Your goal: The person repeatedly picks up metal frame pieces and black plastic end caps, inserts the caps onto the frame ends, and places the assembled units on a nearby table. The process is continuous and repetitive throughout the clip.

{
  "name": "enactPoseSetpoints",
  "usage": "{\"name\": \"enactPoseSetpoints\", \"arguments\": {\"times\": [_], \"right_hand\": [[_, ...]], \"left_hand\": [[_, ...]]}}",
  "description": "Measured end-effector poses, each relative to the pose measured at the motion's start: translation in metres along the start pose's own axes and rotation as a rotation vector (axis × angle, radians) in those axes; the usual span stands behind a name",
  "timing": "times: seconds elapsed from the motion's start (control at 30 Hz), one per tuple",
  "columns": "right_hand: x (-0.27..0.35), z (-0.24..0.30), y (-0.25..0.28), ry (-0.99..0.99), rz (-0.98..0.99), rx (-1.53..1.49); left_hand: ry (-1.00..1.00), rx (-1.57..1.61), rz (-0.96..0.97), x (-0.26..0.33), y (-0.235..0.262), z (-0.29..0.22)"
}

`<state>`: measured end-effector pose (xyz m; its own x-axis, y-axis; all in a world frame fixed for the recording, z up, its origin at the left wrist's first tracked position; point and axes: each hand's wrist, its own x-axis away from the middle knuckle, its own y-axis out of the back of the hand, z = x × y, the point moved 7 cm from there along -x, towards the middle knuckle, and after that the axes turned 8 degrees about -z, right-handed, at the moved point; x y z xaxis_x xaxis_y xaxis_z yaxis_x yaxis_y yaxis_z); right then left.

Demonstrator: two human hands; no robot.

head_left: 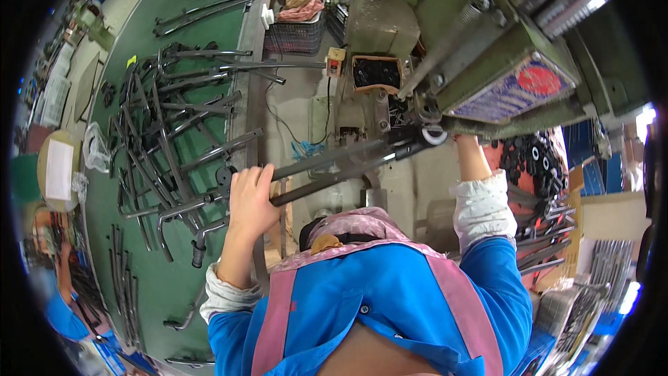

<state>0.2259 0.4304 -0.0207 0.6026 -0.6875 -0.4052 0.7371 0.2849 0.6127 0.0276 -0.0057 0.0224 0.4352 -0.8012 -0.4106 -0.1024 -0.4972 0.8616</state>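
Black metal, two long tubes joined as one tube frame [330, 179], slants across the middle, its near end by my L side, its far end w/ a pale ring up at the green press [501, 42]; can't tell if it touches the tooling. My L hand [252, 200] is closed round the near end, fingers curled on the tubes. My R hand [467, 143] reaches up behind the press's lower edge; only wrist & a bit of hand show, so can't tell how those fingers are. On my L, a green bench [139, 28] bears a tangled pile of bent black tubes [177, 181]. Behind the frame: a box of small black parts [376, 73], a switch box w/ red front [335, 64], & a black basket [292, 38] w/ pinkish cloth [303, 3]. On my R, more black parts [536, 157] lie on a reddish surface.
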Motion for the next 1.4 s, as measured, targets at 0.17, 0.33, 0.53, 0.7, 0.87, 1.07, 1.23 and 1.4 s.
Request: {"name": "enactPoseSetpoints", "arguments": {"times": [0.17,0.33,0.53,0.7,0.87,1.07,1.23,1.4], "right_hand": [[-0.060,-0.003,-0.090,0.233,0.160,0.081],[-0.078,0.005,-0.169,0.364,0.154,0.267],[-0.085,0.023,-0.172,0.333,0.223,0.217],[-0.088,0.016,-0.165,0.215,0.279,0.215],[-0.093,-0.024,-0.160,0.439,0.116,0.118],[-0.088,-0.048,-0.161,0.358,0.149,0.142],[-0.072,-0.052,-0.148,-0.315,0.247,-0.111],[-0.019,-0.020,-0.102,-0.597,0.342,-0.641]], "left_hand": [[0.040,0.065,0.110,0.039,-0.008,-0.011],[0.075,0.072,0.212,0.061,-0.019,-0.044],[0.124,-0.031,0.190,0.060,-0.028,-0.053],[0.129,0.002,0.185,0.064,-0.034,-0.052],[0.106,0.028,0.225,0.053,-0.037,-0.052],[0.071,0.046,0.251,0.048,-0.038,-0.049],[0.051,0.051,0.271,0.051,-0.038,-0.044],[0.037,0.051,0.252,0.055,-0.038,-0.040]]}}
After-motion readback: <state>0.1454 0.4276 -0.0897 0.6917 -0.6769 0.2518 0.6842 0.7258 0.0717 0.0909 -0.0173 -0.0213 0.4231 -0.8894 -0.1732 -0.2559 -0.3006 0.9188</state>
